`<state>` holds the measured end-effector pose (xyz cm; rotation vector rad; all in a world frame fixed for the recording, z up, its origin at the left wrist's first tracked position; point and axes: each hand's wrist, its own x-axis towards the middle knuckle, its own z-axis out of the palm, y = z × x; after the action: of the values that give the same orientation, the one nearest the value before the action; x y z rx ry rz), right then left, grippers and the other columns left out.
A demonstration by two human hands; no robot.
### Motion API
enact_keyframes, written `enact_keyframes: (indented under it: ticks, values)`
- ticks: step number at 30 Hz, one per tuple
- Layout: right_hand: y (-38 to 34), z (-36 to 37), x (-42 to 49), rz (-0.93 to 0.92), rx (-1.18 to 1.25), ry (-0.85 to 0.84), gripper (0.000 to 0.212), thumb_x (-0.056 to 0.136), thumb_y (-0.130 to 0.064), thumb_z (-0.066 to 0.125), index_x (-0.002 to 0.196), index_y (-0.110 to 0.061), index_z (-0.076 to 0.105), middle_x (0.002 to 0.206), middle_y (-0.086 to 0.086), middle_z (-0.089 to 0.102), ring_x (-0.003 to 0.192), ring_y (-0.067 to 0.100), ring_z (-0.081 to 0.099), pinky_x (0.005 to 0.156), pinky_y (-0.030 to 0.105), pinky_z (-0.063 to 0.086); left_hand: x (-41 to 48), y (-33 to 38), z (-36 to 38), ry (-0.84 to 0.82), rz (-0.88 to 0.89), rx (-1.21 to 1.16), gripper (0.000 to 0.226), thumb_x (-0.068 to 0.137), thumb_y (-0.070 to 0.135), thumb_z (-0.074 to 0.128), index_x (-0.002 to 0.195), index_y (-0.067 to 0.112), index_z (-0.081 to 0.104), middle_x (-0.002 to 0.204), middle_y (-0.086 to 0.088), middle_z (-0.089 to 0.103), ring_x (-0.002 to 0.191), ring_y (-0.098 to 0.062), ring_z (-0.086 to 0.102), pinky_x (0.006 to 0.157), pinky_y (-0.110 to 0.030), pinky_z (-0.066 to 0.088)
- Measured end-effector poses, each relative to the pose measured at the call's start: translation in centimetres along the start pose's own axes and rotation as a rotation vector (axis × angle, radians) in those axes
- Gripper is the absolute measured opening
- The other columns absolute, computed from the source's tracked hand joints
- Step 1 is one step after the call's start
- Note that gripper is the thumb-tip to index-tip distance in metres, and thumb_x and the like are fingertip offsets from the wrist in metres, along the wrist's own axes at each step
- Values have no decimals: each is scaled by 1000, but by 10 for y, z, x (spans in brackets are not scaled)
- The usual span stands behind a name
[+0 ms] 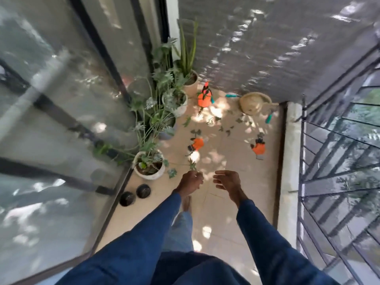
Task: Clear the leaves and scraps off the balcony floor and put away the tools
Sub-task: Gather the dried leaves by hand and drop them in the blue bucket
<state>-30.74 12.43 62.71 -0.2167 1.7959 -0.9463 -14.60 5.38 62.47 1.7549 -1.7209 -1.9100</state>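
Observation:
My left hand (190, 182) pinches a small green leafy sprig (192, 165) above the tiled balcony floor (226, 202). My right hand (227, 181) hangs beside it, fingers loosely curled, holding nothing. Loose green leaves (226, 128) lie scattered on the tiles farther ahead. Among them are an orange spray bottle (204, 98) standing upright, an orange glove (196, 145) and another orange glove (258, 148). Teal-handled tools lie by the far wall (231, 96) and at the right (269, 118). A woven basket (255, 102) sits in the far right corner.
Several potted plants (149, 163) line the left side along the glass sliding door (61, 120). Two dark round pots (134, 195) sit near the door track. A low concrete curb (290, 161) and metal railing (339, 171) bound the right side. A grey wall closes the far end.

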Motion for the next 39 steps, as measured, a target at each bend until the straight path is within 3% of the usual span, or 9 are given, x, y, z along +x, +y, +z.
enact_keyframes:
  ticks: [4, 8, 11, 14, 18, 21, 26, 33, 39]
  values:
    - [-41, -19, 33, -24, 63, 49, 18, 95, 1, 58, 102, -5, 72, 86, 11, 75, 69, 19, 71, 63, 29, 59, 56, 45, -4, -48, 46, 90, 27, 103, 26, 49, 95, 8, 66, 89, -7, 72, 57, -12, 60, 42, -15, 39]
    - [-75, -41, 64, -16, 137, 70, 19, 97, 2, 53, 103, -2, 71, 93, 17, 74, 73, 24, 69, 65, 31, 56, 101, 93, 0, -105, 48, 129, 24, 101, 22, 51, 83, 12, 63, 80, -4, 70, 57, -17, 60, 49, -22, 45]
    - [-100, -62, 85, -2, 187, 91, 19, 98, 4, 51, 104, 2, 68, 89, 16, 72, 66, 19, 69, 57, 26, 55, 135, 126, 4, -166, 59, 148, 25, 100, 17, 54, 77, 14, 62, 78, -8, 69, 61, -24, 61, 59, -32, 49]
    - [-122, -82, 116, -2, 183, 136, 19, 94, 6, 54, 103, 1, 70, 89, 17, 73, 69, 19, 69, 59, 26, 57, 160, 169, 9, -205, 82, 234, 18, 98, 18, 57, 81, 14, 63, 81, -4, 71, 58, -15, 62, 47, -19, 44]
    - [-148, -114, 169, 1, 100, 220, 20, 91, 2, 59, 102, -3, 74, 90, 14, 76, 75, 19, 68, 58, 26, 54, 205, 215, 25, -220, 80, 287, 14, 95, 15, 57, 84, 12, 65, 90, -10, 74, 61, -17, 63, 55, -25, 46]
    - [-177, -143, 217, -20, 78, 200, 17, 92, -2, 58, 100, -5, 73, 93, 16, 75, 76, 20, 66, 57, 27, 53, 245, 252, 43, -189, 48, 270, 14, 95, 12, 58, 83, 15, 64, 90, -11, 74, 59, -16, 61, 53, -24, 46]
    - [-232, -198, 288, -16, 30, 116, 14, 95, -2, 57, 98, -4, 71, 83, 10, 71, 70, 19, 63, 61, 29, 55, 294, 311, 77, -137, -29, 230, 11, 94, 9, 58, 95, 3, 68, 84, -8, 71, 62, -18, 60, 52, -21, 45]
    - [-289, -274, 368, 52, -18, 50, 16, 96, -2, 55, 100, -4, 70, 82, 11, 72, 66, 18, 64, 57, 26, 54, 368, 381, 127, -85, -74, 208, 18, 70, 32, 59, 74, 19, 69, 92, -22, 75, 67, -24, 66, 59, -28, 46]
    - [-317, -319, 425, 64, 11, 134, 17, 93, -1, 55, 92, -4, 72, 80, 16, 72, 60, 19, 63, 53, 27, 52, 418, 441, 163, -123, 5, 254, 19, 93, 11, 57, 79, 11, 71, 92, -18, 75, 60, -17, 62, 48, -17, 44]
